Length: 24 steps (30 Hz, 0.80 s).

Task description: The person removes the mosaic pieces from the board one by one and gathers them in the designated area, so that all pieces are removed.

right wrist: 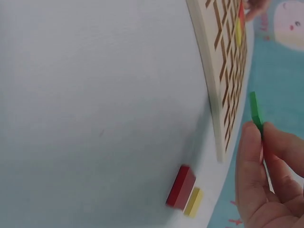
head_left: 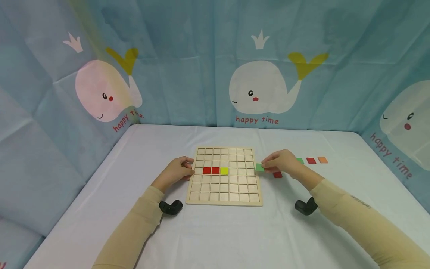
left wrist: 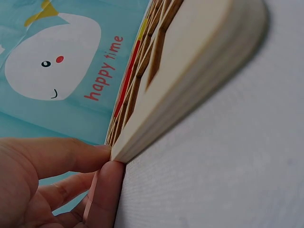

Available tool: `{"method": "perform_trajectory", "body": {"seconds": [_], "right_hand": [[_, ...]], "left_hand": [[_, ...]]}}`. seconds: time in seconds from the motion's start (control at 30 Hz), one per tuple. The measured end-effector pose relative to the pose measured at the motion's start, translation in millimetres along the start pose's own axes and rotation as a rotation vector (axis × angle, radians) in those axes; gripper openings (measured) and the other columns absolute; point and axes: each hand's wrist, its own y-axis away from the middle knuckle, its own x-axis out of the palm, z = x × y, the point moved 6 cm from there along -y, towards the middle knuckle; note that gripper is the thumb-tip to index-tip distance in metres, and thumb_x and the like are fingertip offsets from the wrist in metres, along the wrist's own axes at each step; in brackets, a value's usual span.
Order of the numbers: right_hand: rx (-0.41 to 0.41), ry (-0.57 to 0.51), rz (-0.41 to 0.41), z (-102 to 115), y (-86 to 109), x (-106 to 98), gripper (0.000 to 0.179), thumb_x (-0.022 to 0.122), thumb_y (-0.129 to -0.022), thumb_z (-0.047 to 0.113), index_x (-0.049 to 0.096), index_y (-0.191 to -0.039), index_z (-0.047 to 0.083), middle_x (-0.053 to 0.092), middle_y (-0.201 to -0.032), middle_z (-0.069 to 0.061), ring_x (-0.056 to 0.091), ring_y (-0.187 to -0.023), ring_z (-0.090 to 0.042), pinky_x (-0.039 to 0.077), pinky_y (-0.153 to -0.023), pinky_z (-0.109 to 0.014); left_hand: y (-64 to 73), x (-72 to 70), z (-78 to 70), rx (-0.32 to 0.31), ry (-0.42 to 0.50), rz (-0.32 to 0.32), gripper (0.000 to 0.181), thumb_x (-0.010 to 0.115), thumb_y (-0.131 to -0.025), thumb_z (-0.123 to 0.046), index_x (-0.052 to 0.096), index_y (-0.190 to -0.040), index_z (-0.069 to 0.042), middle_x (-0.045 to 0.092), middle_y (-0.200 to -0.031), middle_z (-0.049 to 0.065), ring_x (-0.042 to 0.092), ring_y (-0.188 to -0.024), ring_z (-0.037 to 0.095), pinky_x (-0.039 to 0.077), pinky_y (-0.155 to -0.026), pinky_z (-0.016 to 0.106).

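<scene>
A square wooden grid board (head_left: 235,186) lies on the white table. In one row of it sit two red tiles (head_left: 206,170) and a yellow tile (head_left: 224,171), side by side. My left hand (head_left: 176,172) grips the board's left edge; in the left wrist view the fingertips (left wrist: 110,178) meet right at that edge. Between thumb and finger, my right hand (head_left: 280,163) pinches a green tile (head_left: 259,167) above the board's right edge. The right wrist view shows this tile tilted up, its lower end hidden by the fingertips (right wrist: 251,135).
Below the right hand lie a red tile (head_left: 277,175) and a yellow tile (right wrist: 194,202). Farther right, another green tile (head_left: 300,160), a red tile (head_left: 311,160) and an orange tile (head_left: 323,160) form a row. A whale-print curtain (head_left: 181,93) surrounds the table.
</scene>
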Motion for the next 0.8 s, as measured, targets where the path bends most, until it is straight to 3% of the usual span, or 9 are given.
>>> {"method": "perform_trajectory", "body": {"seconds": [0.2, 0.4, 0.6, 0.8], "right_hand": [[0.006, -0.01, -0.001, -9, 4.5, -11, 0.035, 0.071, -0.092, 0.023, 0.069, -0.117, -0.002, 0.075, -0.101, -0.004, 0.07, -0.082, -0.007, 0.058, -0.09, -0.032], [0.052, -0.022, -0.026, -21, 8.8, -25, 0.039, 0.072, -0.091, 0.025, 0.068, -0.121, 0.0, 0.074, -0.104, -0.002, 0.068, -0.08, -0.005, 0.058, -0.088, -0.029], [0.055, -0.019, -0.019, -30, 12.9, -35, 0.043, 0.071, -0.092, 0.026, 0.066, -0.124, -0.002, 0.072, -0.114, -0.008, 0.068, -0.082, -0.004, 0.057, -0.093, -0.033], [0.063, -0.053, -0.011, -41, 15.7, -47, 0.049, 0.074, -0.09, 0.026, 0.063, -0.127, -0.004, 0.071, -0.116, -0.004, 0.069, -0.08, -0.001, 0.058, -0.085, -0.025]], "left_hand": [[0.4, -0.5, -0.8, -0.003, -0.004, -0.004, 0.047, 0.067, -0.09, -0.006, 0.055, -0.135, -0.001, 0.054, -0.1, 0.01, 0.056, -0.078, 0.015, 0.055, -0.065, 0.023], [0.1, -0.2, 0.0, -0.004, 0.005, 0.006, 0.047, 0.067, -0.09, -0.006, 0.054, -0.135, -0.001, 0.053, -0.099, 0.009, 0.057, -0.078, 0.015, 0.056, -0.066, 0.023], [0.1, 0.3, 0.1, -0.003, 0.002, 0.006, 0.047, 0.068, -0.091, -0.006, 0.054, -0.135, -0.001, 0.053, -0.099, 0.009, 0.057, -0.078, 0.015, 0.056, -0.066, 0.023], [0.8, 0.1, 0.1, -0.007, -0.001, 0.002, 0.047, 0.067, -0.091, -0.007, 0.054, -0.135, -0.002, 0.053, -0.1, 0.009, 0.057, -0.079, 0.015, 0.055, -0.066, 0.022]]}}
